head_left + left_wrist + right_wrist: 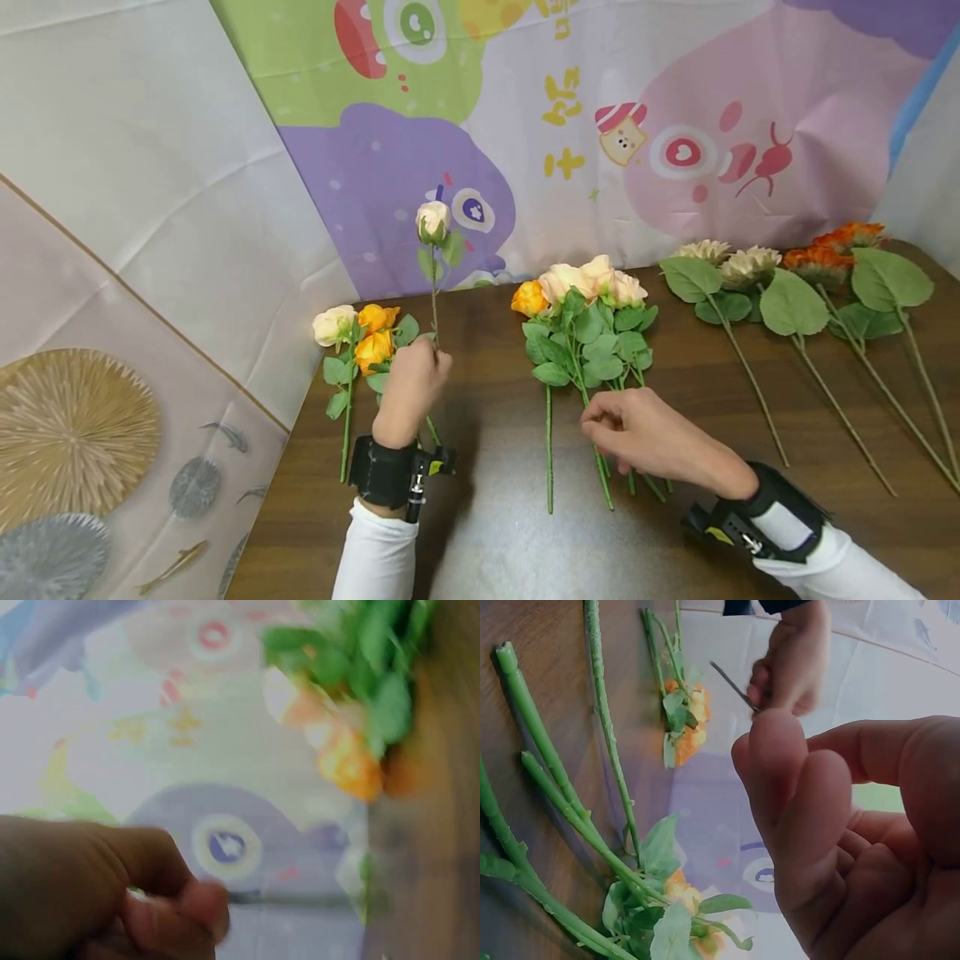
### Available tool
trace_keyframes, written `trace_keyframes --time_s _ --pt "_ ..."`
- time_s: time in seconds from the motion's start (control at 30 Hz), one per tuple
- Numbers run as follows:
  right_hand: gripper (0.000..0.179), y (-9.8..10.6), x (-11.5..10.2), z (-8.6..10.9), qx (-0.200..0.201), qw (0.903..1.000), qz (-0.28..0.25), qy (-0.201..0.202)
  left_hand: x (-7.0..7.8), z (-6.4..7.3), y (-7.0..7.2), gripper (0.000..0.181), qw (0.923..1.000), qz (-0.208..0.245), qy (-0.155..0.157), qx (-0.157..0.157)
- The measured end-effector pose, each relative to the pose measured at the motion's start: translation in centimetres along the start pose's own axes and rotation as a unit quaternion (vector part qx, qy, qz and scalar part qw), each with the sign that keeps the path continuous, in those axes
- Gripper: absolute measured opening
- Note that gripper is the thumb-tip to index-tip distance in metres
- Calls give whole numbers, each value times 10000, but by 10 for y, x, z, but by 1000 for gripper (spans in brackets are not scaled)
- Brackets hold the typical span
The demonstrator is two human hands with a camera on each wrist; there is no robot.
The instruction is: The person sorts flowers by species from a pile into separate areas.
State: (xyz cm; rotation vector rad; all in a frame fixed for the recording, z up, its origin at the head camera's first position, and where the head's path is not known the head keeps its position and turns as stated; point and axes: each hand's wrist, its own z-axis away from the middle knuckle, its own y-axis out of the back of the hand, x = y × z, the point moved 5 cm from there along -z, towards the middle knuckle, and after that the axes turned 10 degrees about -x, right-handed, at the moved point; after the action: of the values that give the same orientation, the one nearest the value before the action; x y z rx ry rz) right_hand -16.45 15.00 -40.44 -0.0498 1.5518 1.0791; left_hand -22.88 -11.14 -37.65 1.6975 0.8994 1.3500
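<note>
My left hand [412, 383] pinches the stem of a cream rose [433, 223], holding it upright with the bloom at the top. In the left wrist view, the thumb and finger close on the thin stem [300, 900], which is blurred. Over the stems of the middle bunch of roses [592, 333] hovers my right hand [637, 429], its fingers loosely curled. Nothing shows between the right fingertips [776, 750] in the right wrist view. Several green stems [555, 772] lie on the table beside that hand.
Under and beside the left hand lie a cream rose [334, 325] and orange roses [373, 352]. To the right lie cream flowers [750, 267] and orange flowers [817, 265] with big leaves. A printed cloth [570, 200] hangs behind the brown table [495, 500].
</note>
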Motion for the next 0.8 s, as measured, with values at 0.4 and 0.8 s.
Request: trace_keyframes --time_s 0.4,0.8 --pt "26 -1 -10 3 254 9989 -190 337 75 24 2 12 9645 1946 -1782 -144" --pt "22 -5 -25 9 371 9945 -623 750 116 39 -33 12 9208 2668 -2648 -1035"
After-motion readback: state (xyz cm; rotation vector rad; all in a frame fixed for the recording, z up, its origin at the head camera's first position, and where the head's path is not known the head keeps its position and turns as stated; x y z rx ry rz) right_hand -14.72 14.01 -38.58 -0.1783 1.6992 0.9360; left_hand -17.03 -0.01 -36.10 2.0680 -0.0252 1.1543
